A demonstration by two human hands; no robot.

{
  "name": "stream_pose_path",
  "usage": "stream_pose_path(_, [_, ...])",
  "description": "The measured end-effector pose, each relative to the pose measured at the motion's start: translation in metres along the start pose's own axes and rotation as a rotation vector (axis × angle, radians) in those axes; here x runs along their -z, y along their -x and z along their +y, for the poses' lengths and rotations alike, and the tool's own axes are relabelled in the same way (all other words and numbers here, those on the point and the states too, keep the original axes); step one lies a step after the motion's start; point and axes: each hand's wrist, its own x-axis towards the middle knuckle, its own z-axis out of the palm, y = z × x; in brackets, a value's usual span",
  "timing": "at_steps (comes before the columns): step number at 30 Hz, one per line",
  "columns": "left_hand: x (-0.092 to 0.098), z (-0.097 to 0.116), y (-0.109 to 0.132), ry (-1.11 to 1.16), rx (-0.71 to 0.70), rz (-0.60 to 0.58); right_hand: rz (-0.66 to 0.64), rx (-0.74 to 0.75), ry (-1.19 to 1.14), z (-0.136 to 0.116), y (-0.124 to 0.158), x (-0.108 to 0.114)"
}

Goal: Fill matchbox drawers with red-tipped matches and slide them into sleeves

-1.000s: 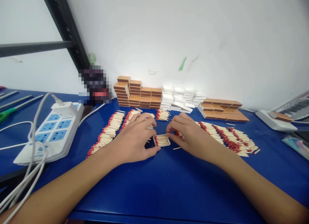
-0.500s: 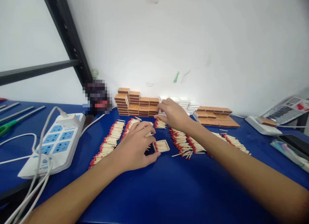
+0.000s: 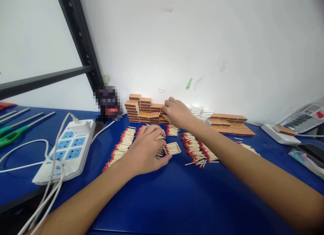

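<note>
An open white matchbox tray (image 3: 172,148) filled with red-tipped matches rests on the blue table. My left hand (image 3: 149,149) is curled at its left side, thumb against the near edge and fingers around the far left corner. Beneath those fingers loose matches partly show. Farther back, my right hand (image 3: 177,111) has its fingers bent around a matchbox at the right end of the orange matchbox stacks (image 3: 144,115); that box is mostly hidden. A small match pile (image 3: 172,130) lies just below this hand.
Rows of matches (image 3: 124,144) lie left, and more match piles (image 3: 193,149) right. White trays (image 3: 199,111) and other orange boxes (image 3: 227,123) stand along the wall. A power strip (image 3: 68,150) with cables is left; a phone (image 3: 311,152) is right.
My right hand has shifted left and slightly back, onto the end of the orange stacks, and its fingers have drawn in. My left hand stays beside the tray. The view has turned slightly left.
</note>
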Motion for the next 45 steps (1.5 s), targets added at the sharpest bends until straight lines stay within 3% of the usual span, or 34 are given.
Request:
stream_pose_path(3, [0.003, -0.004, -0.002, -0.020, 0.025, 0.004, 0.094, -0.020, -0.032, 0.003, 0.016, 0.018])
stream_pose_path(7, [0.006, -0.008, -0.003, -0.066, 0.021, 0.032, 0.203, -0.056, -0.159, 0.003, 0.064, 0.037])
stream_pose_path(11, [0.014, -0.013, -0.005, -0.120, -0.001, 0.058, 0.164, -0.004, -0.286, -0.014, 0.113, 0.031])
stream_pose_path(14, [0.022, -0.020, -0.008, -0.158, 0.025, 0.081, 0.145, 0.025, -0.367, -0.026, 0.130, 0.021])
stream_pose_path(26, [0.020, -0.024, -0.007, -0.162, 0.022, 0.018, -0.124, -0.062, -0.665, -0.020, 0.139, 0.016])
stream_pose_path(33, [0.020, -0.023, -0.008, -0.129, 0.039, -0.006, 0.029, -0.174, -0.748, -0.017, 0.139, 0.016])
stream_pose_path(45, [0.020, -0.024, -0.009, -0.067, 0.041, -0.047, 0.213, -0.095, -0.731, -0.013, 0.137, 0.011])
